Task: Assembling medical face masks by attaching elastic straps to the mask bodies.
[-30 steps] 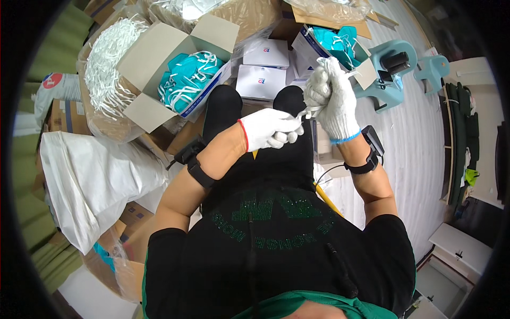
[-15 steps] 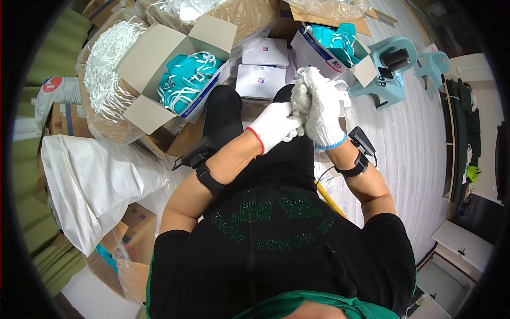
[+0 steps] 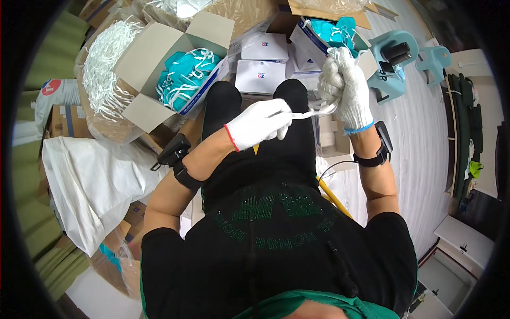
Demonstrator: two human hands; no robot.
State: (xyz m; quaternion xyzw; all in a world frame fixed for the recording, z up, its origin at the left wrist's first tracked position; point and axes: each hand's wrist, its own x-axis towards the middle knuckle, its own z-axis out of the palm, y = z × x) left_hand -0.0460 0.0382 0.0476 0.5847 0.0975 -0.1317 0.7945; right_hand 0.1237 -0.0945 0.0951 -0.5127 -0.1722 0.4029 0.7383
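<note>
Strip point(image 3: 305, 115), narrow, white, flexible: right of centre, spanning between two hands above dark-trousered knees point(image 3: 291, 95). Left hand point(image 3: 258, 123), in a red-cuffed white knit glove point(image 3: 248, 132): fingertips pinched closed on the strip. Right hand point(image 3: 346, 89), in a blue-cuffed white knit glove point(image 3: 356, 109): fingers curled tight, strip entering from below; further contents hidden from where I stand. Handling note: firm pinch, gentle even tension likely best, given bulky gloved fingertips. Upper left: open cardboard box point(image 3: 151, 49), turquoise masks point(image 3: 186, 80) inside; heaped loose white strips point(image 3: 109, 66). Upper centre: white cartons point(image 3: 260, 80).
</note>
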